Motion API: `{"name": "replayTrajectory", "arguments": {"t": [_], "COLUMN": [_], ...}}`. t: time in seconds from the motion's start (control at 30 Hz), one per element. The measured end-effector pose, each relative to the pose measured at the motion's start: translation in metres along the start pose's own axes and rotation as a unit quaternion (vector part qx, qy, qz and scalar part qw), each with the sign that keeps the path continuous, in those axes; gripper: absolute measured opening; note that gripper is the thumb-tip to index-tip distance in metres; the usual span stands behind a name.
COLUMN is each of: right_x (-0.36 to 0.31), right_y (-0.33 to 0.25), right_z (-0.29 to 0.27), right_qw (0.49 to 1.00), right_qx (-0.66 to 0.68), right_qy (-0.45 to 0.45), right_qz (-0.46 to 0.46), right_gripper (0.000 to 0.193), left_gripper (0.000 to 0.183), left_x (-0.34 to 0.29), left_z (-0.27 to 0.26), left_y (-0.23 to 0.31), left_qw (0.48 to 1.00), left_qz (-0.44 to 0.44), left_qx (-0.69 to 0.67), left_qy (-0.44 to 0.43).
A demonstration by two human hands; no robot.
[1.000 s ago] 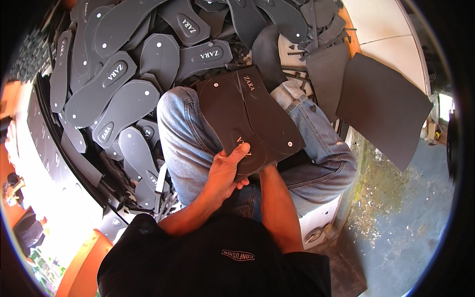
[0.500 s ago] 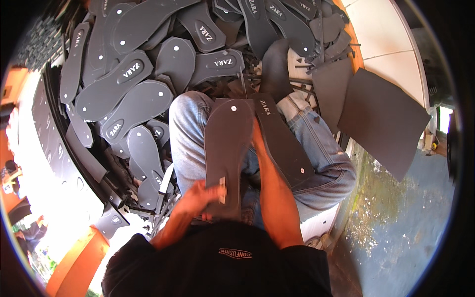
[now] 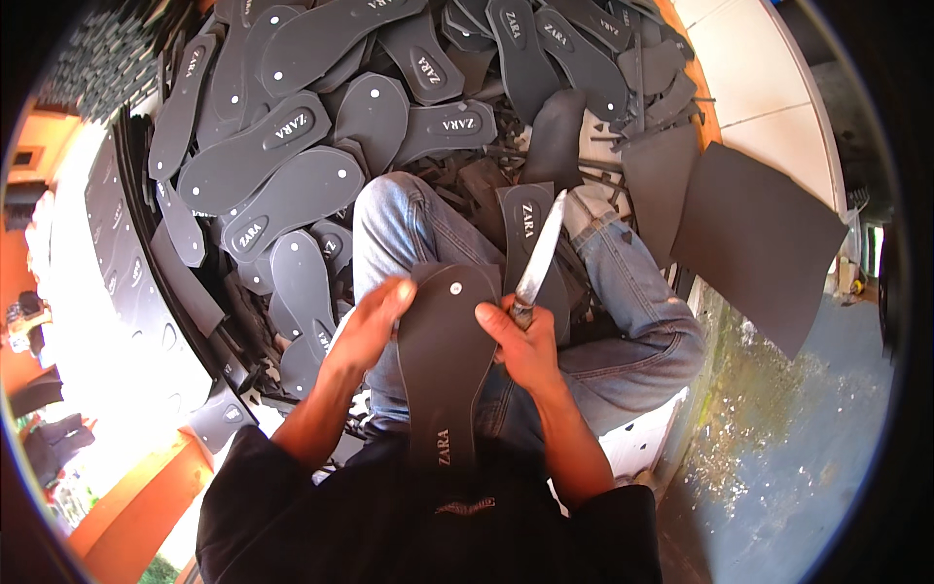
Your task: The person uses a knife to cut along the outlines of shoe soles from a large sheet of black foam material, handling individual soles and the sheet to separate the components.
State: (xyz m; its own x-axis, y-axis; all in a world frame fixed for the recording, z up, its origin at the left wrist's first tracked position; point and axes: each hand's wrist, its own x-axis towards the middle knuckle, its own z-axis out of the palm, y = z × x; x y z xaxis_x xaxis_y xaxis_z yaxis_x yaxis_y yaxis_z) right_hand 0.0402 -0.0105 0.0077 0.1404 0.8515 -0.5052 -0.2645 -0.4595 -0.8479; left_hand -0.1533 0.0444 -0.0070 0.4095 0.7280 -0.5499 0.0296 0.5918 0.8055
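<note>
A dark grey insole (image 3: 443, 360) with a white dot near its wide end lies upright before me, between my knees. My left hand (image 3: 368, 326) grips its upper left edge, the thumb near the rim and the other fingers partly hidden. On the other side, my right hand (image 3: 525, 348) closes round the short handle of a knife (image 3: 544, 248), its blade pointing up and away. The right thumb also presses on the insole's right edge. Behind the knife, another insole piece (image 3: 526, 219) with a squared-off end rests by my right leg.
Overlapping dark insoles (image 3: 258, 146) are heaped beyond my knees and to the left. Dark offcuts (image 3: 608, 161) lie scattered on the right. A large dark sheet (image 3: 759, 243) sits at the right, by the blue-grey floor (image 3: 788, 448). An orange beam (image 3: 136, 496) stands at lower left.
The insole has come lower, towards me. My left hand has risen from its narrow end to its upper edge. My right hand has come out from behind, with the knife blade now in plain view.
</note>
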Motion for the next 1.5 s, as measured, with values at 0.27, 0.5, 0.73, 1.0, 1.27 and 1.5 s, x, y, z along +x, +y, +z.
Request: {"name": "replayTrajectory", "arguments": {"t": [0.27,0.5,0.73,1.0,1.27,1.5], "right_x": [-0.038,-0.055,-0.013,0.031,0.012,-0.025], "right_y": [0.021,0.032,0.011,-0.033,-0.07,-0.029], "right_z": [-0.065,-0.077,-0.075,-0.083,-0.096,-0.074], "right_qw": [0.931,0.911,0.883,0.989,0.984,0.985], "right_qx": [-0.326,-0.397,-0.451,-0.044,0.115,0.043], "right_qy": [0.105,0.105,0.045,-0.098,0.121,0.108], "right_qz": [-0.125,-0.044,-0.121,0.097,-0.069,-0.131], "right_gripper": [0.042,0.032,0.026,0.03,0.027,0.026], "left_gripper": [0.036,0.034,0.033,0.037,0.022,0.019], "left_x": [0.031,0.036,0.034,0.036,0.076,0.052], "left_z": [0.047,0.054,0.064,0.066,0.065,0.159], "left_y": [0.034,0.034,0.047,0.045,-0.009,-0.003], "left_qw": [0.994,0.99,0.984,0.989,0.972,0.944], "left_qz": [-0.097,-0.12,-0.126,-0.093,0.095,-0.023], "left_qx": [-0.009,-0.007,0.094,0.059,-0.129,-0.315], "left_qy": [-0.057,-0.073,-0.09,-0.097,-0.17,-0.099]}}
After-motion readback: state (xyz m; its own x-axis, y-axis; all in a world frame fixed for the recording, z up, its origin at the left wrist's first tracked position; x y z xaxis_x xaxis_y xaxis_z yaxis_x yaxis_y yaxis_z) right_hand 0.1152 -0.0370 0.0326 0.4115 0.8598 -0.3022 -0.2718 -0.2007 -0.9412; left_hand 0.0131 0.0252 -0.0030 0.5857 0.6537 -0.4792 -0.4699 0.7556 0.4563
